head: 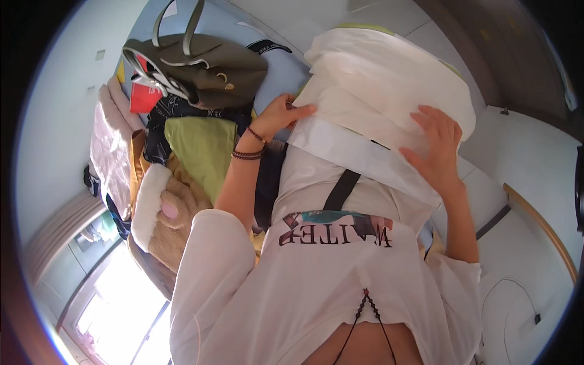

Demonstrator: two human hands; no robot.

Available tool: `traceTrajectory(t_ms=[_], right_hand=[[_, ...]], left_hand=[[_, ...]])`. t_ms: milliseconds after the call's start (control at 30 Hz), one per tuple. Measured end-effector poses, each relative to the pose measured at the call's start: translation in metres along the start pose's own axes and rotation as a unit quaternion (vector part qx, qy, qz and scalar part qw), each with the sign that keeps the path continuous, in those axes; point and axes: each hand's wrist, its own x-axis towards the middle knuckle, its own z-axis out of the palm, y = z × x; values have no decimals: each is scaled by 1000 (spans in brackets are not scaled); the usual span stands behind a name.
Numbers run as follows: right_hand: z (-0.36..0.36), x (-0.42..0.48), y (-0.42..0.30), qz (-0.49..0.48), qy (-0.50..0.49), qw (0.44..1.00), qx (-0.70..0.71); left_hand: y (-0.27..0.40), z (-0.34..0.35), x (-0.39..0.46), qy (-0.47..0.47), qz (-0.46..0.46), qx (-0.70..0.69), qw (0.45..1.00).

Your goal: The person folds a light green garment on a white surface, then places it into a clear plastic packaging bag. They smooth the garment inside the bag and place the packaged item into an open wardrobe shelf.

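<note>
A large white cloth-like sheet or bag (360, 86) with a green edge lies over my lap, with a band of translucent white material (346, 141) along its near side. My left hand (285, 114) grips its left edge between thumb and fingers. My right hand (433, 146) rests on the right part with its fingers spread. Under it, a black strap (342, 189) crosses my light-coloured clothing.
To the left stand an olive handbag (228, 68) with a red item (143, 96) at its opening, a green cloth (200, 150), a brown plush item with white trim (169, 219) and a pale pink shiny fabric (109, 150). A cable (506, 280) lies at the lower right.
</note>
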Motion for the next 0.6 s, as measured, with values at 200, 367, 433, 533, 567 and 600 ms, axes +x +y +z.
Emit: traceTrajectory(t_ms=[200, 367, 433, 533, 567, 600], right_hand=[[23, -11, -16, -40, 9, 996, -82], [34, -6, -11, -58, 17, 995, -83], [33, -4, -12, -59, 14, 996, -61], [31, 1, -13, -57, 23, 997, -41], [33, 2, -12, -57, 28, 997, -39], [34, 3, -11, -56, 33, 997, -38]], left_hand=[[-16, 8, -21, -35, 22, -116, 992], [-24, 11, -19, 17, 63, -89, 994], [-25, 13, -11, 85, 74, -42, 993], [-12, 9, 2, 31, -3, -349, 937], [-7, 12, 5, 36, -3, -383, 923], [1, 16, 8, 39, -4, -416, 908]])
